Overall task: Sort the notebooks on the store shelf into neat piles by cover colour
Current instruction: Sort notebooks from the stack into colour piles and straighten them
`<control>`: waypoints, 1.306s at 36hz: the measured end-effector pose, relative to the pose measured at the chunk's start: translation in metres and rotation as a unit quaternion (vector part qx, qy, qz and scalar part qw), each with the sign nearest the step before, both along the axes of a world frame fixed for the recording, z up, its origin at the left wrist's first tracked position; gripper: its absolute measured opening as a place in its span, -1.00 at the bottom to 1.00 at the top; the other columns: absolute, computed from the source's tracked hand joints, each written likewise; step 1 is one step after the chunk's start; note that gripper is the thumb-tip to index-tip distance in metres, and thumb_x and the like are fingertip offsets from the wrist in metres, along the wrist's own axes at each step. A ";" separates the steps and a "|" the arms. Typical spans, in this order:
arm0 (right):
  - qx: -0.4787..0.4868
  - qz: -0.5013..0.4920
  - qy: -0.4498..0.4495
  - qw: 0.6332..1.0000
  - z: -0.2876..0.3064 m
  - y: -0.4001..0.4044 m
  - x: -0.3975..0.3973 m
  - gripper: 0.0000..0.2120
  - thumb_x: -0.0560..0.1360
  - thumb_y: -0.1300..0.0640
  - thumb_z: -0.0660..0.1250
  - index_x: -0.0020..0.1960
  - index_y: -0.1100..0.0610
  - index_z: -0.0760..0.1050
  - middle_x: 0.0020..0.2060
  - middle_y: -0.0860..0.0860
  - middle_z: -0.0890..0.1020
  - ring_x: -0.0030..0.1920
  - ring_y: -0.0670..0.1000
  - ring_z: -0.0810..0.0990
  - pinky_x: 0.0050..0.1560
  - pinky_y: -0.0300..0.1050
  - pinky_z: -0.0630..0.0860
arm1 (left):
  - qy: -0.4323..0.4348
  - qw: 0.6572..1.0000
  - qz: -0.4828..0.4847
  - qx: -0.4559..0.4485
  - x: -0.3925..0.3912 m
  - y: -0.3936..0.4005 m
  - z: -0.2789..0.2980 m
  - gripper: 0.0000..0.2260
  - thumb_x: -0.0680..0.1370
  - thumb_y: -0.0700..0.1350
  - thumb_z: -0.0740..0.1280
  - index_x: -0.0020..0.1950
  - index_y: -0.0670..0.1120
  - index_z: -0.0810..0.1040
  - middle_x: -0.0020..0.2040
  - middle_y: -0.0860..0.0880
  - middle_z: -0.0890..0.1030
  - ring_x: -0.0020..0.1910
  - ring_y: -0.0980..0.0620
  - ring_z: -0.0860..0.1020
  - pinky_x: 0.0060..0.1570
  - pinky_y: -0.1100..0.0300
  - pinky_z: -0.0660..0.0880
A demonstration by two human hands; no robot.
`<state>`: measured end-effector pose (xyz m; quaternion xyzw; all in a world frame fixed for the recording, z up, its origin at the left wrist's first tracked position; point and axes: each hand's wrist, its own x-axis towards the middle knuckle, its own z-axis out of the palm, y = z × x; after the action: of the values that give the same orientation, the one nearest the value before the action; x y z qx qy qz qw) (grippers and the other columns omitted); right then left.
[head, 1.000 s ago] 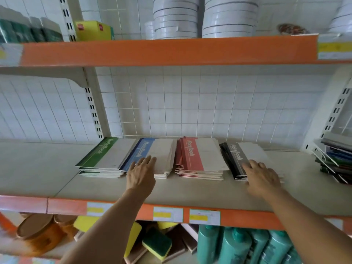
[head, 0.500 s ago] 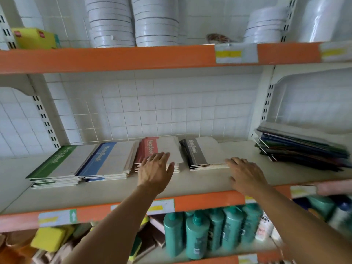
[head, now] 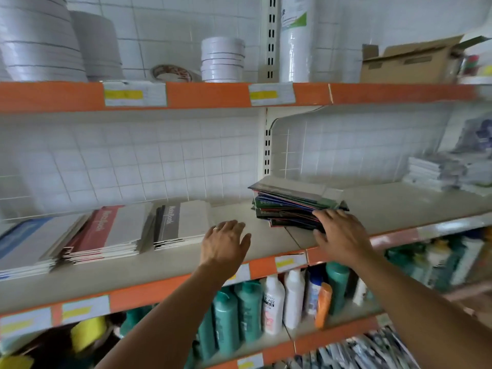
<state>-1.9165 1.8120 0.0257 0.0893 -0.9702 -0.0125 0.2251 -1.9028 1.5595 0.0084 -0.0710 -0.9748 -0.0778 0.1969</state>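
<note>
Resting on the front edge of the mixed notebook stack, the right hand was seen with its fingers laid over the covers; whether they were curled round the stack could not be told. The left hand was held open above the shelf, gripping nothing. Further left, a grey pile, a red pile and a blue pile were already squared up by colour. The jumbled mixed stack was judged to be what was left to sort.
</note>
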 end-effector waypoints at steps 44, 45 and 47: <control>0.039 0.050 -0.023 0.998 -0.002 0.080 -0.104 -0.31 0.47 0.32 0.18 0.54 -0.03 0.08 0.35 0.02 0.32 0.33 0.06 0.30 0.41 -0.03 0.19 | -0.038 0.997 -0.010 -0.061 -0.085 0.136 0.025 -0.45 0.51 -0.13 0.28 0.48 0.05 0.21 0.31 -0.08 0.29 0.34 -0.10 0.28 0.36 0.05 0.29; 0.044 0.056 -0.011 0.997 -0.002 0.081 -0.104 -0.32 0.48 0.33 0.16 0.53 -0.05 0.11 0.34 0.01 0.34 0.32 0.06 0.31 0.41 -0.03 0.17 | -0.023 0.998 -0.003 -0.061 -0.084 0.136 0.025 -0.50 0.52 -0.17 0.26 0.45 0.03 0.27 0.30 -0.08 0.30 0.33 -0.09 0.29 0.35 0.07 0.29; 0.048 0.071 0.010 0.996 -0.001 0.084 -0.103 -0.36 0.49 0.35 0.13 0.49 -0.08 0.19 0.30 0.00 0.38 0.32 0.05 0.31 0.41 -0.04 0.16 | -0.001 0.998 0.007 -0.056 -0.083 0.139 0.024 -0.58 0.54 -0.23 0.23 0.39 -0.01 0.33 0.34 -0.08 0.30 0.37 -0.09 0.27 0.37 0.08 0.26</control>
<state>-2.0198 1.8958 0.0245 0.1684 -0.9573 -0.0440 0.2310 -1.9858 1.6988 0.0328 -0.0755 -0.9782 -0.0214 0.1923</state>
